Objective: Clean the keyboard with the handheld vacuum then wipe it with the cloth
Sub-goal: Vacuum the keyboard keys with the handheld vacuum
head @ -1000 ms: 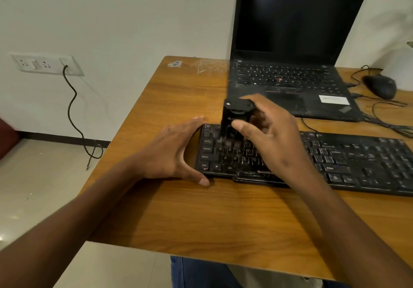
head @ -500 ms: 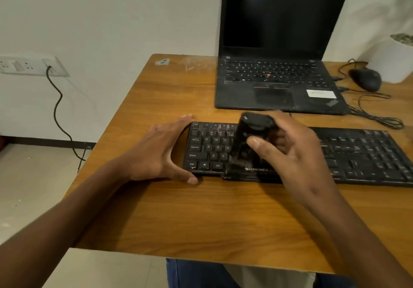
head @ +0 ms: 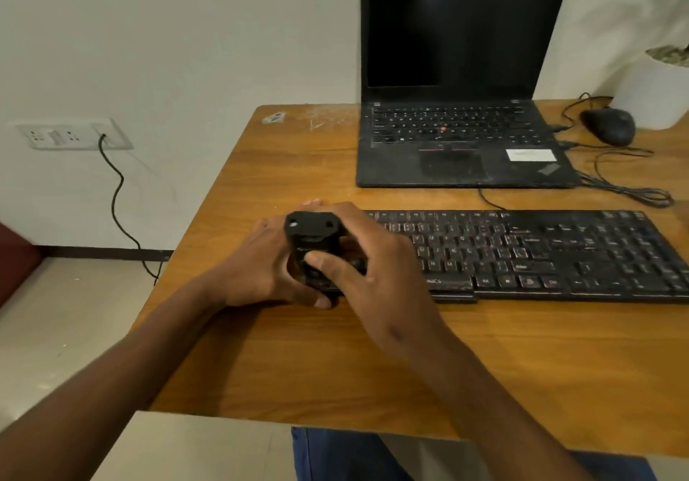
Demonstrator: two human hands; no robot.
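A black keyboard [head: 540, 253] lies across the wooden desk [head: 335, 350] in front of me. My right hand [head: 369, 256] grips a small black handheld vacuum [head: 311, 234], held upright over the keyboard's left end, thumb on its front. My left hand [head: 257, 268] rests flat on the desk against the keyboard's left edge, fingers straight, thumb along the front corner. The vacuum and my right hand hide the keyboard's leftmost keys. No cloth is in view.
An open black laptop [head: 458, 137] stands behind the keyboard. A black mouse [head: 609, 126] with looped cables [head: 630, 189] sits at the back right, beside a white plant pot [head: 656, 89]. A wall socket [head: 71, 135] with a hanging cord is on the left.
My right hand has carried the vacuum leftward along the keyboard, from the middle-left keys to the left end beside my left hand. My left hand stayed put.
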